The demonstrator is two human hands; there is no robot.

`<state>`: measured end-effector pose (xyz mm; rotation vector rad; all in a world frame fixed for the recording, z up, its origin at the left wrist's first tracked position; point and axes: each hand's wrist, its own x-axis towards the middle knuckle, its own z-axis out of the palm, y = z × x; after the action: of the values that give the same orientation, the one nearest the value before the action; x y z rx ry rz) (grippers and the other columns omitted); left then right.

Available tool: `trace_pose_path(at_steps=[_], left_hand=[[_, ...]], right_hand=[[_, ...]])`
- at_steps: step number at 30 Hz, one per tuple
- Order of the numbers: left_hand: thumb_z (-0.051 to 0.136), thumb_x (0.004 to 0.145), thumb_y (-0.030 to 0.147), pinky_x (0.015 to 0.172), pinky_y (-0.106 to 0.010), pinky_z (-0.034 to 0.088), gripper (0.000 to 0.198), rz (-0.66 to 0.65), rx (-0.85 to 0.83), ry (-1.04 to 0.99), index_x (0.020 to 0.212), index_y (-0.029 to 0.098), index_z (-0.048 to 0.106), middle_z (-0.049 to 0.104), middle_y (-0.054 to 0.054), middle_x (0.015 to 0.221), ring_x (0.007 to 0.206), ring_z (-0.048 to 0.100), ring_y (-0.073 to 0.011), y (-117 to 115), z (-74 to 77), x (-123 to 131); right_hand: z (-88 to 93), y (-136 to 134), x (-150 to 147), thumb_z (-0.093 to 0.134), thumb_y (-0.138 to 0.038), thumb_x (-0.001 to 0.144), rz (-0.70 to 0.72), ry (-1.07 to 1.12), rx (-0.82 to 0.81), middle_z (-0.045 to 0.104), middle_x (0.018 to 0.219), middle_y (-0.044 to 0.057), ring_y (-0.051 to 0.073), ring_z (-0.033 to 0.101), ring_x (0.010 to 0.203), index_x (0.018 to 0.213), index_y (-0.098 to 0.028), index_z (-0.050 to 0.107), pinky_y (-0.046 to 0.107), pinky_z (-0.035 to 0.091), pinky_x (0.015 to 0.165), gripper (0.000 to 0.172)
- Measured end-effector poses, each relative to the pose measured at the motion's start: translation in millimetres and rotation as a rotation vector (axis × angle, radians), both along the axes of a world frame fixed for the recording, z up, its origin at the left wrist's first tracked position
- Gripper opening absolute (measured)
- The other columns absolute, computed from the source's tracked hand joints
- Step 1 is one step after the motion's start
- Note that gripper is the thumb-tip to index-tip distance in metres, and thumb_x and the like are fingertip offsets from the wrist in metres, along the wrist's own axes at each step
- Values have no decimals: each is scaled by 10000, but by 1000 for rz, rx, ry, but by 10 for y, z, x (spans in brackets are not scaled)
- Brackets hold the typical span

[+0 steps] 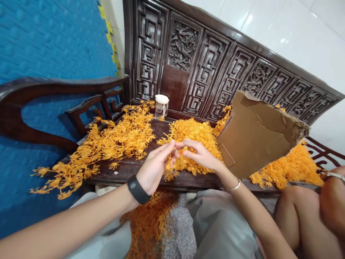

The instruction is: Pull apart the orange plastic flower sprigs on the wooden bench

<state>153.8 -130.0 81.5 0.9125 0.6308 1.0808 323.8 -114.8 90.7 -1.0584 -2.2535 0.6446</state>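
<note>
My left hand (pixel 157 163), with a black band on the wrist, is raised over the bench, its thumb and fingers closed on a thin orange plastic sprig (pixel 169 164). Part of that sprig is hidden behind the fingers. From the right, my right hand (pixel 199 154) reaches to the left fingertips; its thumb and forefinger are apart and I see nothing held between them. Just behind both hands lies a heap of orange plastic sprigs (pixel 195 131). Another tangled pile of orange sprigs (pixel 113 144) spreads to the left, over the bench's end.
A clear bottle with a white lid (pixel 161 106) stands against the carved dark bench back (pixel 175 84). At right, a cardboard piece (pixel 261 133) leans beside more orange sprigs (pixel 291 167). Further sprigs (pixel 149 223) hang or lie below the seat. Another person's knee (pixel 293 205) is at far right.
</note>
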Motion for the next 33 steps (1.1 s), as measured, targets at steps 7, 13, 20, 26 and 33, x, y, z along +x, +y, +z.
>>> trace_pose_path(at_steps=[7, 13, 20, 26, 33], left_hand=[[685, 668, 266, 548, -178, 396, 234, -28, -62, -44, 895, 212, 682, 625, -4, 881, 869, 523, -148, -15, 12, 10], [710, 648, 275, 659, -193, 444, 231, -19, -86, -21, 868, 205, 706, 657, -20, 906, 844, 559, -139, 4, -2, 24], [709, 640, 375, 679, -255, 461, 306, -5, -62, 120, 890, 199, 689, 653, -28, 828, 809, 579, -167, 22, -38, -30], [661, 666, 451, 764, -272, 444, 292, -133, -26, 180, 782, 183, 654, 649, -27, 850, 782, 590, -154, 17, -65, 6], [574, 763, 417, 688, -235, 384, 251, -219, 97, 166, 659, 190, 602, 551, 20, 639, 665, 508, -128, 25, -75, 21]], right_hand=[[-10, -266, -229, 639, -533, 678, -230, -92, 221, 605, 839, 31, 164, 533, 808, 819, -177, 557, 311, 373, 783, 392], [-74, -311, -236, 598, -411, 771, -247, -25, 119, 651, 728, 17, 135, 579, 678, 710, -176, 610, 292, 402, 730, 244], [42, -300, -40, 660, -366, 718, -223, 138, -64, 609, 692, -2, 116, 556, 662, 679, -165, 570, 257, 434, 671, 224], [35, -289, 16, 625, -380, 747, -186, 317, -200, 565, 690, -9, 103, 518, 651, 708, -169, 534, 247, 430, 644, 233], [47, -327, 5, 520, -327, 835, -176, 237, -21, 521, 725, -6, 106, 490, 686, 754, -185, 485, 243, 411, 664, 167]])
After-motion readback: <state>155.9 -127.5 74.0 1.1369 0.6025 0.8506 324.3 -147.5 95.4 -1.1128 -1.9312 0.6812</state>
